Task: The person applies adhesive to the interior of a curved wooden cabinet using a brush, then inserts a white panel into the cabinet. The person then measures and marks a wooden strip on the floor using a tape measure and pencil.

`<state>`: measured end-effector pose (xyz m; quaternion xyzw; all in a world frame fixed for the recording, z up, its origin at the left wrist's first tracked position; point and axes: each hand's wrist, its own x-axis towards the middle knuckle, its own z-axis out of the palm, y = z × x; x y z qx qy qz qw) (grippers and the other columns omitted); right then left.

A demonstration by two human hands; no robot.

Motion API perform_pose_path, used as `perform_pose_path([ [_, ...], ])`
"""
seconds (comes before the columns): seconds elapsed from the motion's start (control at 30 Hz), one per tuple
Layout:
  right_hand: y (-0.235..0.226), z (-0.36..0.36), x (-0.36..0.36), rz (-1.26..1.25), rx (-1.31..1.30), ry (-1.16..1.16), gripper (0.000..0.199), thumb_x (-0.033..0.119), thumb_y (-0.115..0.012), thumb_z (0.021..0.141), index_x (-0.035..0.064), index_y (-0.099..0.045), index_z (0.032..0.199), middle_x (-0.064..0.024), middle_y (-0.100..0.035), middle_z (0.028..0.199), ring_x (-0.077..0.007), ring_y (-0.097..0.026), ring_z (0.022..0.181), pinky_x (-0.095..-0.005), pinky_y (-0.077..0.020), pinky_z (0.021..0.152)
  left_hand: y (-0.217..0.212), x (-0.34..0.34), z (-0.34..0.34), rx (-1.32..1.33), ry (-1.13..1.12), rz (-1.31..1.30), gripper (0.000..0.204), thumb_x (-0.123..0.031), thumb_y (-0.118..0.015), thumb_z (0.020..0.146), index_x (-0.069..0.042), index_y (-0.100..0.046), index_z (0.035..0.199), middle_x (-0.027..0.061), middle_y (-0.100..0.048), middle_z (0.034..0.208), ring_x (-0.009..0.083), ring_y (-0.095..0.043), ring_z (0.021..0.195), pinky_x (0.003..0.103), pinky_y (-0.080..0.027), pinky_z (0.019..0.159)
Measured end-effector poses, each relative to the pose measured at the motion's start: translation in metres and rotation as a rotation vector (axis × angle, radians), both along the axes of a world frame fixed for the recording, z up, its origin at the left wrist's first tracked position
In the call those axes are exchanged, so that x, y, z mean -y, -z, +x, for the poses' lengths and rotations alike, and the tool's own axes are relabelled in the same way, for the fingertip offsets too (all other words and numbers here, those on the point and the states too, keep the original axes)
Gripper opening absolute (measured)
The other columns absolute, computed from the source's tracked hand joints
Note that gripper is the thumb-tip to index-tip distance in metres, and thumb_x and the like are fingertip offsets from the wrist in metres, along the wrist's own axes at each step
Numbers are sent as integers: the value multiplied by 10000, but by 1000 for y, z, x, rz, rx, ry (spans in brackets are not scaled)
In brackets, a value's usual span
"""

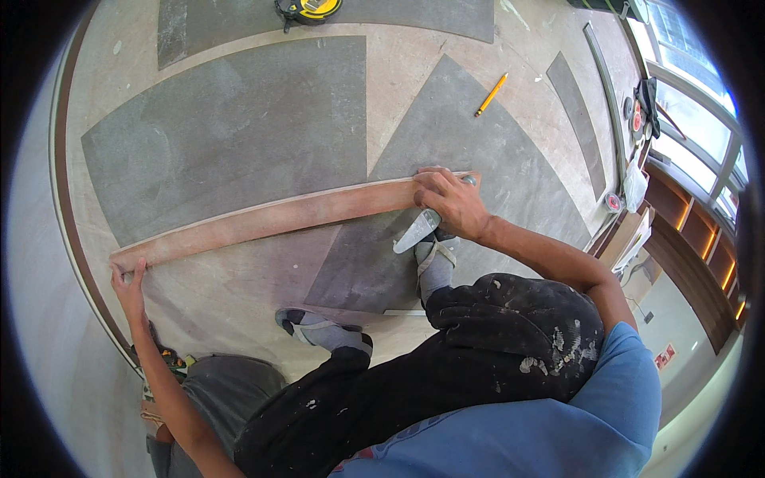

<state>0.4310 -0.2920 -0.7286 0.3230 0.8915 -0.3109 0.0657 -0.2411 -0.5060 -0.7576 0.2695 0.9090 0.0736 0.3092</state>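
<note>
A long, narrow reddish-brown wooden strip [271,221] lies across the grey sheets in front of me. My left hand [130,291] pinches its left end between thumb and fingers. Near the right end, my right hand [453,201] wraps over the strip. The same hand also grips a grey hand tool [416,231] with a flat, blade-like part pointing down and left; most of its handle is hidden under my fingers. A yellow pencil [492,95] lies beyond my right hand, on a grey sheet's edge.
Large grey sheets [239,119] cover much of the pale board floor. At the far edge sits a yellow and black tape measure [312,9]. A narrow grey offcut [578,119] and a long metal strip [607,103] lie at right. My feet stand close behind the wooden strip.
</note>
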Motion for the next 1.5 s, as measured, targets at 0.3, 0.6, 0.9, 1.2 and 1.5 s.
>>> perform_pose_path([
  [0.3, -6, -3, 3, -33, -23, -13, 223, 37, -700, 761, 73, -608, 961, -109, -576, 1260, -311, -540, 1251, -434, -535, 961, 4, 7, -5, 75, -31, 84, 993, -383, -837, 859, 108, -321, 1551, 254, -367, 1565, 335, -379, 1473, 412, -312, 1199],
  [0.6, -9, -1, 15, -99, -3, 17, 237, 26, -688, 762, 78, -598, 975, -106, -576, 1261, -321, -538, 1245, -438, -527, 971, 3, 4, -5, 72, -36, 52, 1018, -383, -845, 852, 118, -303, 1553, 263, -336, 1587, 339, -376, 1478, 411, -311, 1200],
  [0.9, -6, 0, 14, -91, 2, 4, 221, 36, -677, 771, 74, -602, 975, -124, -578, 1251, -332, -552, 1187, -445, -521, 955, 3, 7, -6, 67, -41, 52, 1011, -369, -842, 857, 98, -293, 1566, 257, -332, 1594, 338, -357, 1493, 416, -296, 1210],
  [1.2, -8, 2, 24, -95, 8, -18, 162, 97, -633, 819, 73, -605, 977, -128, -581, 1211, -323, -567, 1155, -437, -527, 936, -1, 2, -1, 116, -53, 62, 1013, -333, -830, 868, 120, -254, 1567, 258, -348, 1610, 335, -320, 1515, 407, -253, 1228],
  [1.5, -6, -3, 12, -47, 7, -15, 169, 62, -649, 806, 76, -610, 970, -118, -583, 1217, -312, -573, 1151, -431, -533, 926, 0, 3, -5, 134, -25, 89, 956, -338, -844, 854, 107, -347, 1540, 247, -413, 1545, 334, -403, 1457, 409, -312, 1193],
])
